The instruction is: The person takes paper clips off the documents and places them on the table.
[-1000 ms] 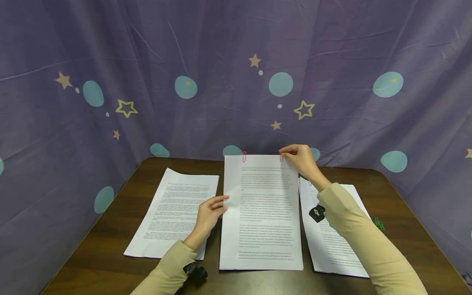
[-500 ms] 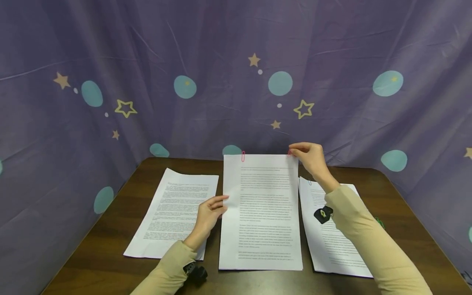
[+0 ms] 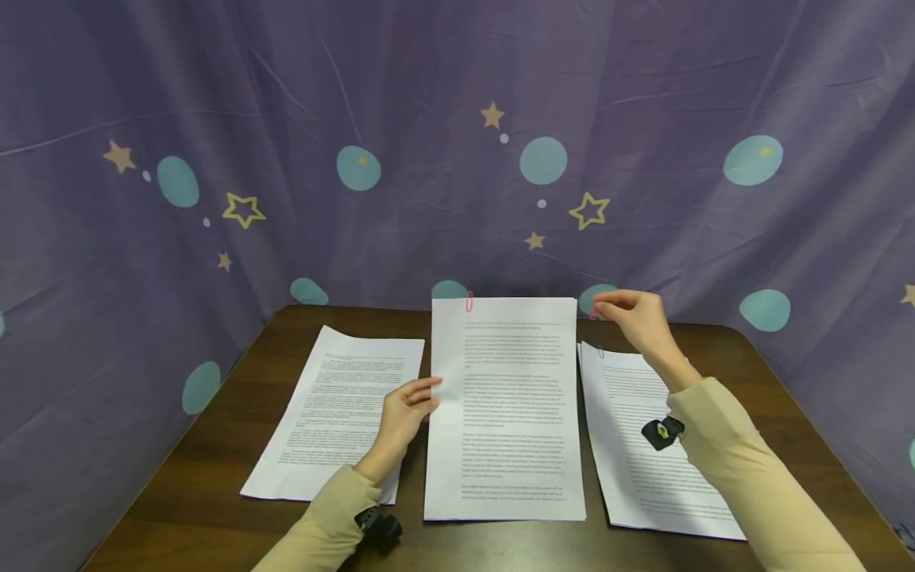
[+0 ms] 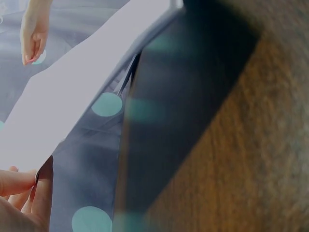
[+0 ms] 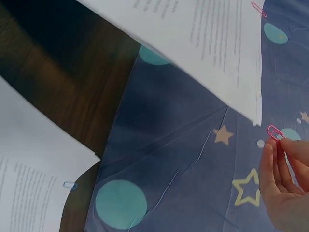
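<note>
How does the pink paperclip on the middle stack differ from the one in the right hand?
The attached paperclip grips the middle stack; the pinched paperclip is unattached, in the right hand. The attached paperclip is clear of fingers; the pinched paperclip is partly hidden by them. Both are pink.

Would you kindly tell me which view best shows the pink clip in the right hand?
The right wrist view: the pink clip sticks out of the right hand, its loops plain. The head view shows only a small pink bit; in the left wrist view it is too small to make out.
</note>
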Demonstrator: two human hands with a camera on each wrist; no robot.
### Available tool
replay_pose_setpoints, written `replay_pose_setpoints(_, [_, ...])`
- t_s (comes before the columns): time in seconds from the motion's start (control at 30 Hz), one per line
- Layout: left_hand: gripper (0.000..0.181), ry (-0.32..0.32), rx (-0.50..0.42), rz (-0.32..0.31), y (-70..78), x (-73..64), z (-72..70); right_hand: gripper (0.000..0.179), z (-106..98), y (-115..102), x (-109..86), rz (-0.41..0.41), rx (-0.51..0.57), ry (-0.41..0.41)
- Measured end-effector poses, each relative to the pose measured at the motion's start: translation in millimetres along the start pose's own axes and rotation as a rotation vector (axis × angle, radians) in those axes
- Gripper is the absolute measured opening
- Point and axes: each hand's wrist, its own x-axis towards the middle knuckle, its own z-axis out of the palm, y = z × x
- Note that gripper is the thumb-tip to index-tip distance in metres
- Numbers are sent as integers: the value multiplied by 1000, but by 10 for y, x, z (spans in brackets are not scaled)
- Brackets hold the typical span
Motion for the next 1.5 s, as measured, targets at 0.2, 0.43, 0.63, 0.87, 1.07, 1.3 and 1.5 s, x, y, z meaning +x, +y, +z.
replay_pose_setpoints(0.2, [31, 0, 4, 3, 1, 9, -9, 27, -103, 86, -90, 33, -4, -31])
replay_pose_setpoints(0.43, [31, 17, 7, 5, 2, 22, -18, 30, -255, 212, -221, 34, -10, -50])
replay_pose_setpoints(0.63, [31, 18, 1, 0, 4, 21, -10, 30, -410, 710, -241, 36, 59, -69])
replay_pose_setpoints(0.87, [31, -9, -8, -3, 21, 12, -16, 26, -595, 1707, -145, 65, 159, -91])
replay_pose_setpoints(1.07, [30, -38, 0, 3, 186, -77, -27, 30, -700, 1643, -384, 154, 54, -59])
replay_pose_setpoints(1.3, [28, -41, 12, 15, 287, -138, -17, 38, -871, 2399, -401, 195, -107, 19])
replay_pose_setpoints(1.5, [29, -33, 4, -5, 256, -116, -12, 47, -1013, 2724, -534, 237, -202, 51])
